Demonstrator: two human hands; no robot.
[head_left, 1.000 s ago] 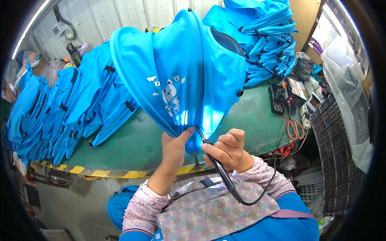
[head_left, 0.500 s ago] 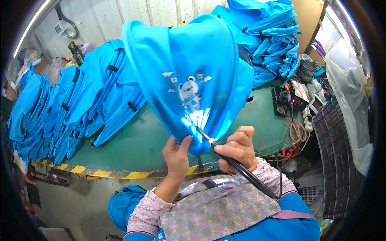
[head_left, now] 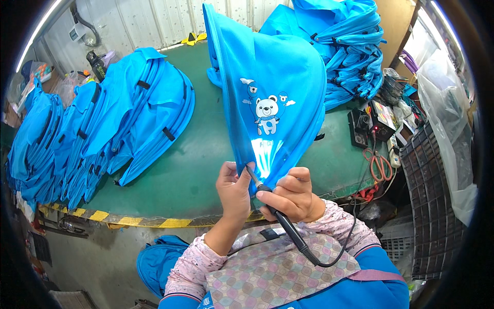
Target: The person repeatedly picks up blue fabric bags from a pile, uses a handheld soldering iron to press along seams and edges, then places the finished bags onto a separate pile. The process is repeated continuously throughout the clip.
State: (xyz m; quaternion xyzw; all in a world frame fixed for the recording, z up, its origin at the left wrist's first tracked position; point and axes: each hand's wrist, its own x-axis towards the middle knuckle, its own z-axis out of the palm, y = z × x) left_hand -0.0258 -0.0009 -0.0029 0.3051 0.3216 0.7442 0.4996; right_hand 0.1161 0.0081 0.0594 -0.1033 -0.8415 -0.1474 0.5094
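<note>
Canopy [head_left: 293,62], blue, one; centre of the frame, over the green table [head_left: 195,170], narrow end down toward the person; bear print [head_left: 267,110] on the facing panel, bright patch [head_left: 265,157] of light beneath it; left hand [head_left: 234,193], lower centre, thumb and fingers closed in a pinch on the canopy's lower edge, seemingly to steady the cloth; right hand [head_left: 290,195], just beside it, fingers closed about a black iron [head_left: 288,226], held pen-fashion near its front, a hold that would give fine control; tip [head_left: 253,175] directed at the left thumb, contact with the cloth impossible to tell; cord [head_left: 350,239], black, looped slack at lower right, which should leave the wrist free; box [head_left: 381,123], black, red light lit, right of frame, probably sited on that side to suit the iron; scissors [head_left: 380,167], red-handled, lying just below the box, likely for easy reach; left stack [head_left: 149,87] and right stack [head_left: 355,56], blue, folded, kept to either side, apparently to give the canopy room; bottle [head_left: 96,66], dark, upper left, behind the left stack; apron [head_left: 288,273], patterned, bottom centre, presumably worn to shield the clothing.
</note>
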